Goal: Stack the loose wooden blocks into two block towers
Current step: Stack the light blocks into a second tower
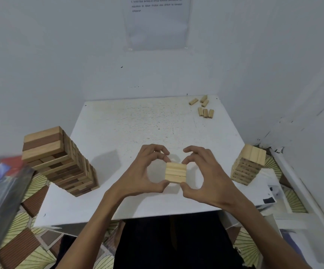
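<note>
A small bundle of three pale wooden blocks (175,172) lies side by side between my hands above the white table (130,129). My left hand (143,169) pinches its left side with thumb and fingertips. My right hand (203,175) pinches its right side the same way. A tall tower of light and dark blocks (60,162) stands at the table's left edge. A shorter pale block tower (248,165) stands at the right edge. Several loose blocks (203,107) lie at the far right corner.
White walls close in the table at the back and right, with a printed sheet (157,22) on the back wall. A plastic-wrapped package (0,193) sits at the left. White paper (270,189) lies by the short tower. Patterned floor (31,247) surrounds the table.
</note>
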### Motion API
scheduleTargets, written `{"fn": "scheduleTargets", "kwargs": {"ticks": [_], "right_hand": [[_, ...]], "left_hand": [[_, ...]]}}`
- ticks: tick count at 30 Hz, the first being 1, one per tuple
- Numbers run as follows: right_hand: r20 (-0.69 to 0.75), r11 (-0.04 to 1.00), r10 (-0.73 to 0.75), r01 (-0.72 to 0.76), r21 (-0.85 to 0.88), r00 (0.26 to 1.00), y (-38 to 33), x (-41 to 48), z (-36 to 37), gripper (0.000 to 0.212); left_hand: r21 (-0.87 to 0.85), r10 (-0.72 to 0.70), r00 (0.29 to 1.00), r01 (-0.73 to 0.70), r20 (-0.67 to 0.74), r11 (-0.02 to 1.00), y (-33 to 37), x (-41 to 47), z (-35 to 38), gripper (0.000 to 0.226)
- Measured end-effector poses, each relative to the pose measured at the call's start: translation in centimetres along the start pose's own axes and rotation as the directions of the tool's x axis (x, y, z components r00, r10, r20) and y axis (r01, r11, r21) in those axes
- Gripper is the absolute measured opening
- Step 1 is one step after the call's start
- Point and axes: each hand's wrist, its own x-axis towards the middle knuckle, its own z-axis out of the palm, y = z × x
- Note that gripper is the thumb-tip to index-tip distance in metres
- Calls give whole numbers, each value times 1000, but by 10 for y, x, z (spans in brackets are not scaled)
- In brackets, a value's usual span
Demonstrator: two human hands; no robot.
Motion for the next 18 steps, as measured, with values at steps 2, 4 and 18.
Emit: {"fn": "scheduleTargets", "kwargs": {"ticks": [2, 4, 18], "right_hand": [[-47, 1000, -13, 13, 8, 999, -7, -1, -13, 51], [-92, 1000, -25, 25, -1, 995, -13, -3, -27, 51], [-250, 978, -5, -47, -202, 968, 10, -20, -109, 55]], "left_hand": [[-55, 13, 1000, -12, 6, 998, 12, 7, -2, 48], [-91, 42, 999, -41, 5, 995, 23, 17, -3, 49], [-180, 218, 972, -199, 91, 963, 71, 97, 31, 50]]}}
